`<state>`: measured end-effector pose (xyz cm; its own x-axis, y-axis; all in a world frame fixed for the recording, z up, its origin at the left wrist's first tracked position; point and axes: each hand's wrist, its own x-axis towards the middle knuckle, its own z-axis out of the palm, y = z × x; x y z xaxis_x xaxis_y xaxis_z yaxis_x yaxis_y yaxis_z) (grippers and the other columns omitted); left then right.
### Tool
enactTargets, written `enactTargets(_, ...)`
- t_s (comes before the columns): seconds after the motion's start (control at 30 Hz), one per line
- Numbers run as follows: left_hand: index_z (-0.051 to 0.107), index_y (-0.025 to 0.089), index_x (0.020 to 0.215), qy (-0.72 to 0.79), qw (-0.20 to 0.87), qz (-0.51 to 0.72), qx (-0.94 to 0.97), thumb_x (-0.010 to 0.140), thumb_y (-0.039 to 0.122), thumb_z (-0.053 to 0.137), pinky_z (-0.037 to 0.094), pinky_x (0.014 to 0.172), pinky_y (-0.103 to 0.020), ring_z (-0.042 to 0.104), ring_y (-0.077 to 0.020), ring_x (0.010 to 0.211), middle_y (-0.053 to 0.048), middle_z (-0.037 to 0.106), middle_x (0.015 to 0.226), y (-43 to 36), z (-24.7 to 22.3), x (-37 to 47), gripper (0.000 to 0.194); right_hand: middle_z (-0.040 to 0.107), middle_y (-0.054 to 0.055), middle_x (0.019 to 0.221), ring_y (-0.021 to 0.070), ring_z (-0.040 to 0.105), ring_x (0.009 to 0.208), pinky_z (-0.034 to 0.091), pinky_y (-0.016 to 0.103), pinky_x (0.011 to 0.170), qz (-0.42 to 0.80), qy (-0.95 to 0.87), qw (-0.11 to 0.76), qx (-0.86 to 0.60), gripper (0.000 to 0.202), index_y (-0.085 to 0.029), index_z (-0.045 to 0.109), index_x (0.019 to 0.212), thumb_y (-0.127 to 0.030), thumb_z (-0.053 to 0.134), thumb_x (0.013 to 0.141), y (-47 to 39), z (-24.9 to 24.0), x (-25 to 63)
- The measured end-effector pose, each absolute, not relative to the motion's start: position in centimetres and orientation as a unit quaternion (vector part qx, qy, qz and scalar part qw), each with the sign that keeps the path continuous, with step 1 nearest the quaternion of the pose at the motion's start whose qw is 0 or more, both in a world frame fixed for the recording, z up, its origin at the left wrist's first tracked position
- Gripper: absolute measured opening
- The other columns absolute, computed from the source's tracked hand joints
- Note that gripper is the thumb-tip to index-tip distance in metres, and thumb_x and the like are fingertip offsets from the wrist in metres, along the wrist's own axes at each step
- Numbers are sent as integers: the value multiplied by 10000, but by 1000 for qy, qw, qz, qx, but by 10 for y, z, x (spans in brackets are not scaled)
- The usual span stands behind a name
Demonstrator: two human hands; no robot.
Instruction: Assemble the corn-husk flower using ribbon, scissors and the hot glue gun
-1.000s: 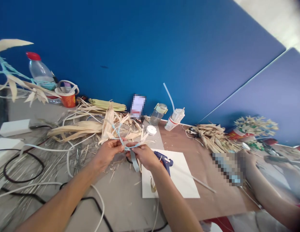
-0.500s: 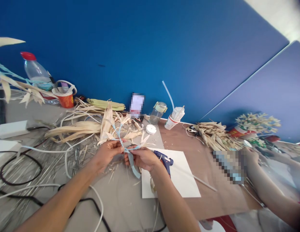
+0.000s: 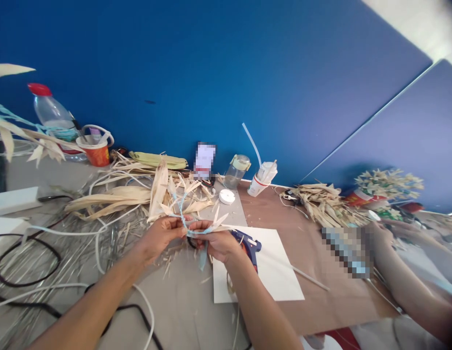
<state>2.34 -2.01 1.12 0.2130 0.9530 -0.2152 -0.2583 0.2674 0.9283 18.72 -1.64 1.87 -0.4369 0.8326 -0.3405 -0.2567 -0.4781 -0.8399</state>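
Observation:
A blue-wrapped stem [image 3: 181, 206] with pale husk petals on its branches rises between my two hands. My left hand [image 3: 165, 236] pinches it near the fork. My right hand [image 3: 214, 239] is closed on the same stem, beside a side branch that ends in pale petals [image 3: 219, 221]. A blue strip [image 3: 203, 258] hangs below my right fingers. Behind the stem stand upright dry husks [image 3: 159, 192]. A blue glue gun [image 3: 251, 247] lies on white paper [image 3: 277, 272], right of my right hand.
Cables [image 3: 140, 311] and thin wires cover the left side. Along the back stand a bottle [image 3: 53, 109], a red cup [image 3: 96, 153], a phone [image 3: 204, 159], a jar [image 3: 236, 171] and a white cup [image 3: 258, 183]. Another person's arm [image 3: 404, 277] reaches in at right.
The blue strip under my right hand hangs shorter and more upright, with more of it hidden. My right fingers have shifted along the side branch, and the petals' angle has changed.

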Motion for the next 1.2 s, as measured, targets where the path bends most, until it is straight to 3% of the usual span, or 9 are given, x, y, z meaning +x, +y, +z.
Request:
enactTargets(0.17, 724, 148, 843, 451, 654, 459, 399, 514, 247, 787, 430, 637, -300, 555, -165, 629, -47, 646, 660, -19, 12, 24, 349, 561, -36, 560, 82, 414, 518, 262, 243, 530, 689, -414, 373, -463, 181, -148, 651, 673, -201, 724, 516, -21, 20, 184)
enactTargets(0.33, 717, 141, 830, 460, 644, 460, 402, 499, 261, 783, 414, 638, -294, 540, -159, 626, -29, 632, 636, -18, 13, 25, 358, 503, -50, 526, 84, 384, 515, 241, 250, 542, 696, -414, 377, -450, 137, -152, 606, 626, -224, 690, 545, -23, 18, 182)
enactTargets(0.57, 709, 152, 788, 470, 624, 478, 403, 491, 254, 760, 400, 622, -288, 504, -142, 579, 8, 591, 580, -19, 18, 29, 318, 411, -66, 475, 77, 303, 467, 187, 257, 509, 714, -345, 446, -415, 162, -156, 553, 575, -248, 685, 561, -22, 9, 175)
enactTargets(0.8, 693, 138, 826, 488, 596, 491, 406, 496, 284, 739, 371, 592, -272, 460, -128, 553, 39, 507, 534, -16, 16, 28, 363, 367, -63, 437, 73, 275, 455, 188, 263, 508, 705, -373, 437, -416, 218, -172, 465, 458, -241, 640, 568, -24, 11, 177)
enactTargets(0.9, 682, 129, 846, 490, 585, 499, 411, 514, 297, 728, 367, 587, -269, 462, -129, 563, 32, 524, 561, -15, 12, 27, 375, 359, -68, 441, 72, 269, 460, 194, 253, 508, 687, -408, 408, -442, 225, -172, 459, 483, -268, 625, 601, -25, 11, 180)
enactTargets(1.0, 672, 128, 846, 494, 567, 510, 418, 548, 300, 711, 359, 573, -258, 468, -123, 561, 32, 532, 572, -15, 9, 26, 346, 441, -56, 510, 82, 341, 492, 245, 234, 525, 632, -490, 350, -488, 169, -160, 529, 600, -296, 612, 657, -27, 16, 187)
enactTargets(1.13, 668, 129, 849, 502, 546, 512, 434, 567, 287, 691, 340, 547, -245, 451, -111, 539, 46, 510, 550, -15, 7, 25, 324, 578, -13, 698, 121, 490, 637, 323, 226, 595, 445, -687, 225, -528, 63, -169, 618, 752, -206, 581, 716, -36, 32, 196)
enactTargets(1.2, 671, 130, 855, 508, 535, 505, 448, 576, 285, 676, 321, 528, -241, 431, -105, 524, 54, 494, 543, -14, 4, 24, 319, 625, 21, 809, 149, 543, 742, 351, 234, 655, 322, -761, 194, -530, 124, -180, 640, 824, -151, 548, 746, -41, 41, 197)
